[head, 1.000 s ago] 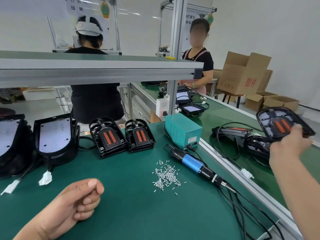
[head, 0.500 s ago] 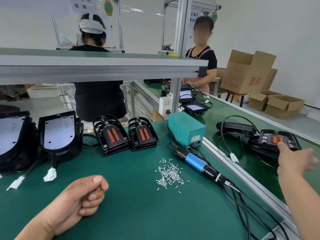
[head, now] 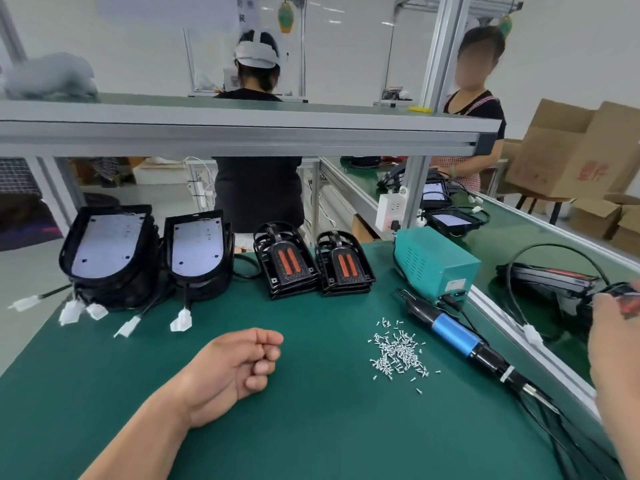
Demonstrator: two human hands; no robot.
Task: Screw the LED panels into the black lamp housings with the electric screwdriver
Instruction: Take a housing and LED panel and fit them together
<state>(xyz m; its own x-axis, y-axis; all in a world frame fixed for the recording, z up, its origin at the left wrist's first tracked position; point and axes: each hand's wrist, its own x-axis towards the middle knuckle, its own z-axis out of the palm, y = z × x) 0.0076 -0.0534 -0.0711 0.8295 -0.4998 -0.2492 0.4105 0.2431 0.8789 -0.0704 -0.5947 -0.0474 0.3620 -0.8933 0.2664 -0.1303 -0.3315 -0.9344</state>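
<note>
My left hand point(head: 239, 362) rests on the green mat point(head: 311, 427) with loosely curled fingers and holds nothing. At the far right, my right hand point(head: 613, 323) grips the edge of a black lamp housing point(head: 620, 292) lying on the conveyor, on top of another housing point(head: 550, 277). The blue and black electric screwdriver point(head: 453, 332) lies on the mat beside a pile of small screws point(head: 398, 351). Two stacks of housings with white LED panels point(head: 107, 251) point(head: 199, 249) stand at the back left. Two stacks of black housings with orange strips point(head: 287, 261) point(head: 344, 263) stand mid-back.
A teal power supply box point(head: 434, 263) sits behind the screwdriver, its cables trailing along the mat's right edge. An aluminium shelf point(head: 242, 133) crosses overhead. A green conveyor point(head: 512, 237) runs along the right. Two people work beyond the shelf, with cardboard boxes point(head: 581, 157) at the far right.
My right hand has lowered the black housing from mid-air onto the housings on the conveyor. My left hand has stayed on the mat.
</note>
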